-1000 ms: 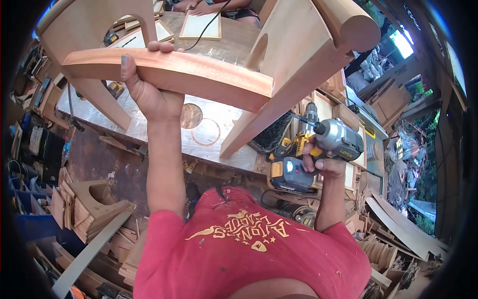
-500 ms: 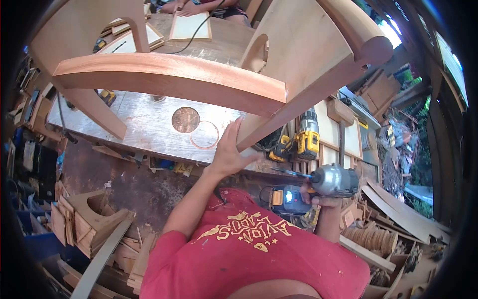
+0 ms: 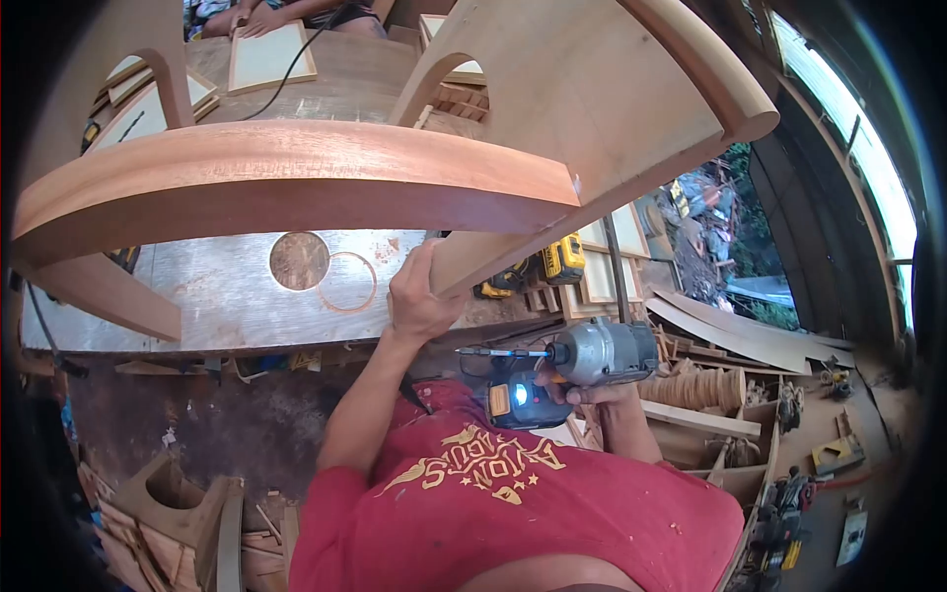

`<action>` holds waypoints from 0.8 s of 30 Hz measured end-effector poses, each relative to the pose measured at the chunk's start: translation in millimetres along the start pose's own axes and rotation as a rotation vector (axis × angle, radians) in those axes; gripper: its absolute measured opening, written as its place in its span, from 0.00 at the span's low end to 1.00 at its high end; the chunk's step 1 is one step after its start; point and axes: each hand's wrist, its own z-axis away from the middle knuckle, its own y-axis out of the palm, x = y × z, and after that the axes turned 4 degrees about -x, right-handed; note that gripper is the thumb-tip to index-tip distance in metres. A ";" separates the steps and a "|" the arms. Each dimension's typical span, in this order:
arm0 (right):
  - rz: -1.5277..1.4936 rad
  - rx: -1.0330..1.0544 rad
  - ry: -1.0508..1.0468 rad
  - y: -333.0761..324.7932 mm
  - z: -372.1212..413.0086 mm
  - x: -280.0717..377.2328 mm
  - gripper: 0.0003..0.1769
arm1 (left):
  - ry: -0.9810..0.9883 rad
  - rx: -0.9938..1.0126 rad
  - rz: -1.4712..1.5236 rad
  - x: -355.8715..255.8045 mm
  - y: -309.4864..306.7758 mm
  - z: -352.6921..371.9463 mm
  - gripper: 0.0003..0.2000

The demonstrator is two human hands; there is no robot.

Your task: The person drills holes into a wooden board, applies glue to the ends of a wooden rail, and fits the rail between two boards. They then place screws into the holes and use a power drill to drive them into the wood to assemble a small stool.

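Observation:
A wooden furniture frame [image 3: 296, 153], with a curved crosspiece between two side panels, stands across the metal-topped bench. My left hand [image 3: 419, 298] grips the lower end of the right-hand leg [image 3: 493, 255], fingers behind it and thumb in front. In my right hand [image 3: 584, 393] is a cordless impact driver [image 3: 610, 352], held by its handle near my chest. Its long bit [image 3: 503, 352] has a blue section and points left, below the leg and apart from it. The driver's lamp is lit.
Yellow cordless drills [image 3: 562, 259] lie on the bench behind the leg. A round hole [image 3: 299, 260] pierces the bench top [image 3: 217, 286]. Across from me, another person's hands [image 3: 261, 18] rest on a framed panel [image 3: 271, 59]. Wooden offcuts [image 3: 182, 503] are stacked at lower left.
My view has shifted right, and the frame looks closer. My left hand has closed more around the leg end. The impact driver has moved left and its bit now points level.

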 end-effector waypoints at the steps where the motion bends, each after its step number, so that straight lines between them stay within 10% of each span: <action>1: -0.001 -0.013 0.015 7.7 -1.4 4.6 0.31 | 0.010 -0.003 0.015 0.8 -0.2 0.3 0.26; 16: 0.007 0.085 0.067 4.7 1.5 -27.1 0.32 | -0.091 0.126 -0.362 14.2 -58.2 74.8 0.36; 20: 0.082 0.196 0.127 3.8 -5.7 -43.3 0.28 | -0.467 -0.193 -0.483 -14.1 -145.3 148.8 0.11; 24: 0.271 0.216 0.088 -14.4 11.4 -101.3 0.24 | -0.733 -0.662 -0.401 -48.2 -239.6 186.5 0.11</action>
